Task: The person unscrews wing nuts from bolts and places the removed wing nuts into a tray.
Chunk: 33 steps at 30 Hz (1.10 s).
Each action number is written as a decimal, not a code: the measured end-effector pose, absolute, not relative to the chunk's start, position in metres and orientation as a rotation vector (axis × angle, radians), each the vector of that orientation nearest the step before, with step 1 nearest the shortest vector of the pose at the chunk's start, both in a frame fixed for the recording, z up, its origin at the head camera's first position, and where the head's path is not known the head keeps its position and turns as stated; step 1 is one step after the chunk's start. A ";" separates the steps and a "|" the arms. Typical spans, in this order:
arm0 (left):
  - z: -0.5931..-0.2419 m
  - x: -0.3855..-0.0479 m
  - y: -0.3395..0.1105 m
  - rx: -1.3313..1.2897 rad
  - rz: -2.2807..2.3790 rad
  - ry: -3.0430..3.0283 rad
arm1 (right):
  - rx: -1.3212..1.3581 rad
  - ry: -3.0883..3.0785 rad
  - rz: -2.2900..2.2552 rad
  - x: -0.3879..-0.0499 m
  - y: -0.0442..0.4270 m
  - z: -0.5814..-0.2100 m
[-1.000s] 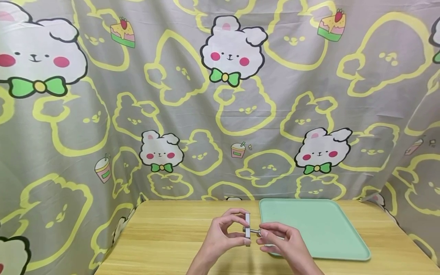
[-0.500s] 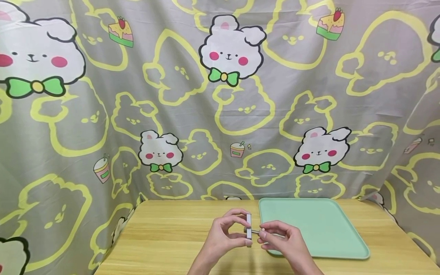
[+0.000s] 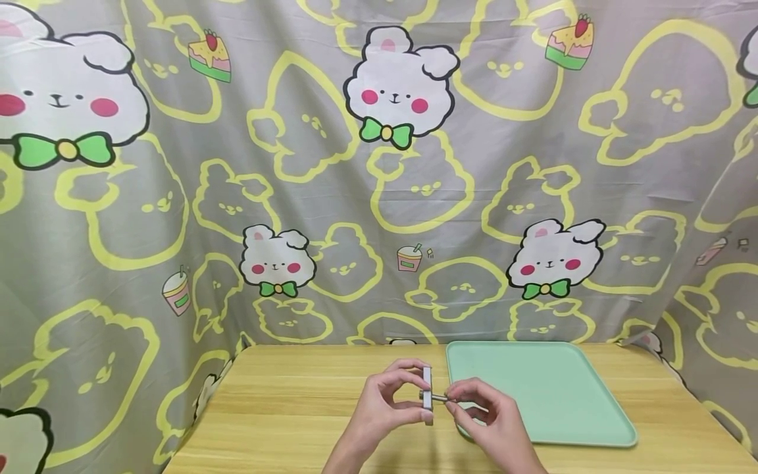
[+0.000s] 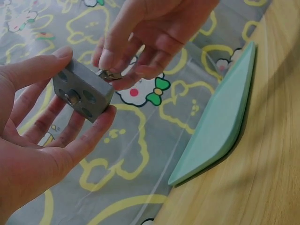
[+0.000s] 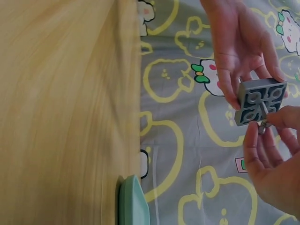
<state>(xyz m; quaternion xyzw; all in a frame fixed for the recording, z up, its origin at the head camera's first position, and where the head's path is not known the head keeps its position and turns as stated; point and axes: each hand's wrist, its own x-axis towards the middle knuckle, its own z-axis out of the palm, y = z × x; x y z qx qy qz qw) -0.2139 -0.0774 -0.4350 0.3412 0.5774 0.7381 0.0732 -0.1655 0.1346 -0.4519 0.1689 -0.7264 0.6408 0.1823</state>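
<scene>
My left hand (image 3: 385, 405) grips a thick grey square block (image 4: 83, 89) by its edges, fingers on one side and thumb on the opposite one. The block stands upright above the table, with several round recesses in its face. A metal bolt (image 3: 439, 397) passes through its middle; the bolt head (image 4: 72, 97) shows on the left side, and the shaft (image 5: 264, 109) sticks out of the ribbed face toward the right. At the shaft's far end my right hand (image 3: 494, 418) pinches a small shiny nut-like piece (image 5: 262, 127), partly hidden by fingertips. Its exact shape is unclear.
A mint-green tray (image 3: 551, 395) lies on the wooden table (image 3: 284, 401), just behind and beside my right hand. A grey patterned curtain (image 3: 331, 217) hangs around the back and sides of the table.
My right thumb and fingers have shifted their pinch at the bolt's end, with the index finger now more arched. The left hand and block stay almost in place.
</scene>
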 end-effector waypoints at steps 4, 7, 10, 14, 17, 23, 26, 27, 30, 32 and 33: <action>-0.434 -0.214 -0.079 1.003 2.221 1.731 | 0.617 -1.998 1.577 -0.168 0.134 -0.458; -0.433 -0.214 -0.080 0.985 2.220 1.726 | 0.774 -1.893 1.318 -0.173 0.135 -0.464; -0.433 -0.215 -0.080 0.972 2.218 1.726 | 0.882 -1.759 1.122 -0.179 0.135 -0.467; -0.433 -0.216 -0.081 0.959 2.221 1.732 | 0.994 -1.642 1.029 -0.183 0.135 -0.466; -0.433 -0.216 -0.081 0.946 2.225 1.733 | 1.056 -1.604 0.958 -0.184 0.135 -0.462; -0.433 -0.216 -0.083 0.917 2.230 1.730 | 1.064 -1.588 0.899 -0.185 0.133 -0.459; -0.433 -0.216 -0.084 0.914 2.232 1.721 | 1.022 -1.614 0.957 -0.184 0.132 -0.460; -0.433 -0.216 -0.084 0.913 2.231 1.722 | 1.001 -1.631 0.987 -0.183 0.132 -0.461; -0.433 -0.216 -0.084 0.921 2.228 1.732 | 0.890 -1.736 1.132 -0.178 0.134 -0.460; -0.432 -0.216 -0.083 0.928 2.226 1.739 | 0.756 -1.844 1.302 -0.174 0.134 -0.458; -0.432 -0.216 -0.083 0.932 2.224 1.741 | 0.673 -1.896 1.412 -0.172 0.134 -0.457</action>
